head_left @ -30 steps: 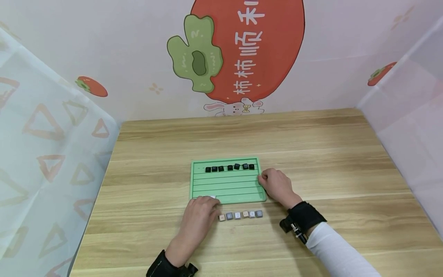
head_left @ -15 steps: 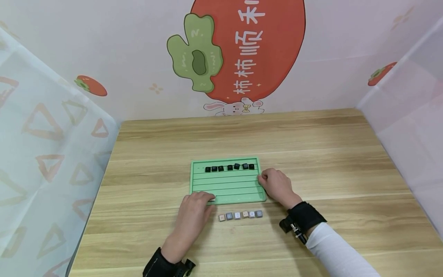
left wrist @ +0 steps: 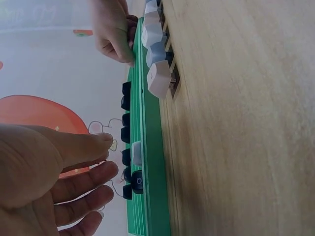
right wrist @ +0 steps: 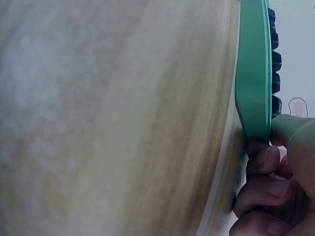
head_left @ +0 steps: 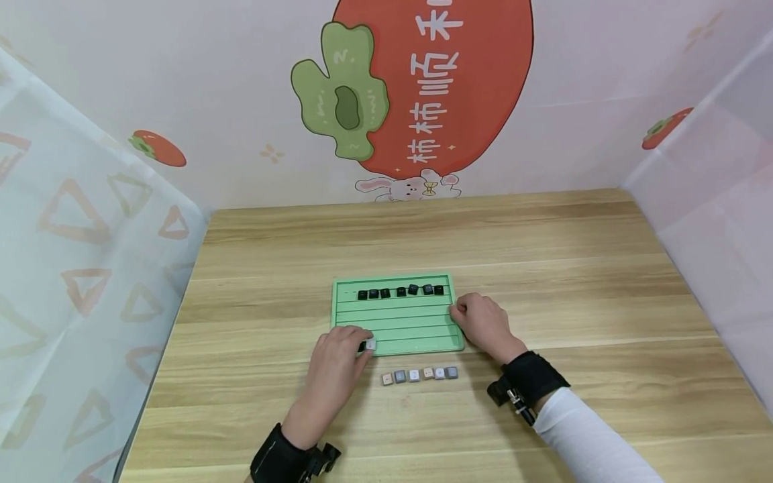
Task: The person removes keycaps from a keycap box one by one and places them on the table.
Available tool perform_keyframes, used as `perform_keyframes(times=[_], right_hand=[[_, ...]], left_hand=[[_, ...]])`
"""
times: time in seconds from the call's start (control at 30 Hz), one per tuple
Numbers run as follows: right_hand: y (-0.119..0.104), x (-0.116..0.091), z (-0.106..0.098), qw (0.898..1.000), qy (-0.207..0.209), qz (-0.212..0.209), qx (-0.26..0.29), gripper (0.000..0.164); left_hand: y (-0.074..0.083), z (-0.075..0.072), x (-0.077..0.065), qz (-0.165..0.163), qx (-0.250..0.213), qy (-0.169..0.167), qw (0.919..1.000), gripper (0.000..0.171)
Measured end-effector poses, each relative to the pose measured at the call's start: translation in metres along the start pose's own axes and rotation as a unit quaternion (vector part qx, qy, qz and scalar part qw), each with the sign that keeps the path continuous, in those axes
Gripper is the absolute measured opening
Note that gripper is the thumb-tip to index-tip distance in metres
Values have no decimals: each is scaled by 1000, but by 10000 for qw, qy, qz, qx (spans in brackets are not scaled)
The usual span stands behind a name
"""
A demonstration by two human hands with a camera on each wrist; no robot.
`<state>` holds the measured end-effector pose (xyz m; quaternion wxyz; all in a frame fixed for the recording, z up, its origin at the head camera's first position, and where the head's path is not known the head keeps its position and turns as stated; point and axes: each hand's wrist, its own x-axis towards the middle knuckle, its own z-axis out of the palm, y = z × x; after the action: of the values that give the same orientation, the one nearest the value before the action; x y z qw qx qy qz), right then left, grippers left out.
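A green ridged tray (head_left: 398, 323) lies on the table, with several black keycaps (head_left: 401, 292) lined up along its far groove. Near the tray's front left, a white keycap (left wrist: 137, 153) sits beside a black keycap (left wrist: 139, 182). My left hand (head_left: 335, 362) hovers over that corner; in the left wrist view its fingers are loosely bent and apart from both keycaps. At the tray's right edge, my right hand (head_left: 485, 324) grips the rim, thumb on top and curled fingers against the side, as the right wrist view shows.
In front of the tray, a row of several beige, grey and white keycaps (head_left: 414, 376) stands on the wooden table (head_left: 253, 268). A printed cloth backdrop (head_left: 241, 100) rises behind the table, and cloth sides flank it.
My left hand has shifted slightly left and away, from the near side of the tray to over its front left corner. The white keycap there is now uncovered. The right hand stays in place.
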<state>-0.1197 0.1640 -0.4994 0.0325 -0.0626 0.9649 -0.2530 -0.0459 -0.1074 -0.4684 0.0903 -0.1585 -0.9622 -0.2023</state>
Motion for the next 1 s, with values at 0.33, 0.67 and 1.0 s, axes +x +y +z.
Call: perform_keyframes(times=[0.33, 0.67, 1.0], right_hand=[[0, 1, -1, 10000, -87, 12, -5, 46], [-1, 0, 0, 10000, -76, 11, -38, 46], [0, 1, 0, 10000, -55, 50, -38, 46]], left_hand=[[-3, 6, 2, -51, 105, -239, 9996, 29], [-5, 11, 3, 12, 239, -323, 9992, 30], [-6, 14, 3, -15, 319, -513, 9982, 24]])
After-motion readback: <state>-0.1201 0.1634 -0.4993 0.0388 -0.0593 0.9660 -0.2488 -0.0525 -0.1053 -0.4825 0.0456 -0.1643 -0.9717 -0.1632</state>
